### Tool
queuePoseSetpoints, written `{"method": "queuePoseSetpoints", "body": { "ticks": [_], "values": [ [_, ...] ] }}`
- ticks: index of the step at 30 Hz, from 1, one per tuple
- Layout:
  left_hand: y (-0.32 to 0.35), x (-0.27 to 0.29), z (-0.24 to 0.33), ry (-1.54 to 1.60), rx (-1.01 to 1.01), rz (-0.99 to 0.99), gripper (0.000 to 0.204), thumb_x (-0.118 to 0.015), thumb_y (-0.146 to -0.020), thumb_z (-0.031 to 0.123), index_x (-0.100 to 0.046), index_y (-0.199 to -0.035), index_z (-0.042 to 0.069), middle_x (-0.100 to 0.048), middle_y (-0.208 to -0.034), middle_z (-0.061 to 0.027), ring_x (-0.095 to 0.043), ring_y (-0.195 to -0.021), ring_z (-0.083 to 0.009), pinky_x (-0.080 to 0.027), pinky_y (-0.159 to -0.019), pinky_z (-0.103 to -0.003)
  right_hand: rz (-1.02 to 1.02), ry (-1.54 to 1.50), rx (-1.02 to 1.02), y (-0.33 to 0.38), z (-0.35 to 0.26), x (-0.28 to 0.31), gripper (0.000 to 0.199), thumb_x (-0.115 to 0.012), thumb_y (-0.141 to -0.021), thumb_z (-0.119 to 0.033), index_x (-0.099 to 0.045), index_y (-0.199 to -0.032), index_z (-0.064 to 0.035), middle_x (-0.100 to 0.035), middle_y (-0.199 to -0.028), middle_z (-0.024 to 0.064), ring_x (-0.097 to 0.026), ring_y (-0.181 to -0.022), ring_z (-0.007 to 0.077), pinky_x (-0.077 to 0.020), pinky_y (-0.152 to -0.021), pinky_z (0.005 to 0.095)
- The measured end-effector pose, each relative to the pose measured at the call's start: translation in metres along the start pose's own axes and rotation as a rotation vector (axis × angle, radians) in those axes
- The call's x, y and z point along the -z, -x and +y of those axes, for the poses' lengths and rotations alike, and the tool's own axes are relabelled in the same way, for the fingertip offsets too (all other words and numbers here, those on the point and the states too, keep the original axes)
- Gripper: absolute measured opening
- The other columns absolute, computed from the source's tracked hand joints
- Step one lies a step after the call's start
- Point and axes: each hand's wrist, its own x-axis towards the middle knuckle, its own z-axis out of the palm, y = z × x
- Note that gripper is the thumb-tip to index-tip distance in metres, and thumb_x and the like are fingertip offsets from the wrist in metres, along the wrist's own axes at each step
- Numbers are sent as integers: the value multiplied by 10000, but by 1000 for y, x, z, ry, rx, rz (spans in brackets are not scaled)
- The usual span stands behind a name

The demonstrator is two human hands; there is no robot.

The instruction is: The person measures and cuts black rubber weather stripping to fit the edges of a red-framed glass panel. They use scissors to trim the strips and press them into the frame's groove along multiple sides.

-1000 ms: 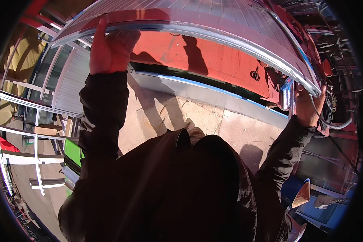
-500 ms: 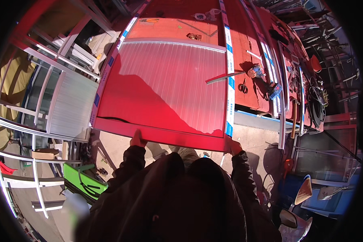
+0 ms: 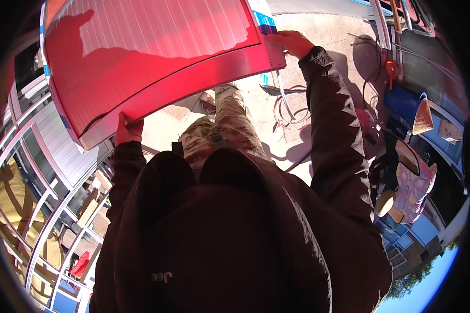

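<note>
A framed door panel [image 3: 156,39] with a ribbed face fills the upper left of the view, tinted red by the light and partly under my shadow. Patterned blue-and-white protective film [image 3: 264,22] covers its right side rail. My left hand [image 3: 129,129] grips the near bottom rail [image 3: 193,78] towards its left end, thumb on top and the other fingers hidden beneath. At the right corner, my right hand [image 3: 293,44] is closed around the end of the frame, fingertips against the film. The panel's far part lies outside the view.
White metal frames [image 3: 42,172] crowd the left side, beside yellow sheeting [image 3: 10,203]. On the floor ahead lies a coiled hose or cable [image 3: 292,112]. To the right stand a scooter-like vehicle with a patterned cover [image 3: 415,190] and a glass pane [image 3: 428,68].
My view has tilted down and turned, so the panel sits higher and slanted, and the worktop tools have left the picture. Both hands still hold the near rail.
</note>
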Motion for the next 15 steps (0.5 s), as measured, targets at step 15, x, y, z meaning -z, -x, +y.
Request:
{"method": "queuePoseSetpoints", "body": {
  "ticks": [15],
  "values": [
    [97,-57,92,10,-233,-244,260,-555,-1003,272,-651,-1048,35,-723,-1006,-146,-696,-869,-298,-598,-717,-393,296,-220,806,67,-80,49,312,-743,-890,-222,-706,-1140,-39,-718,-1043,77,-668,-980,181,-510,-949,318]
  ]
}}
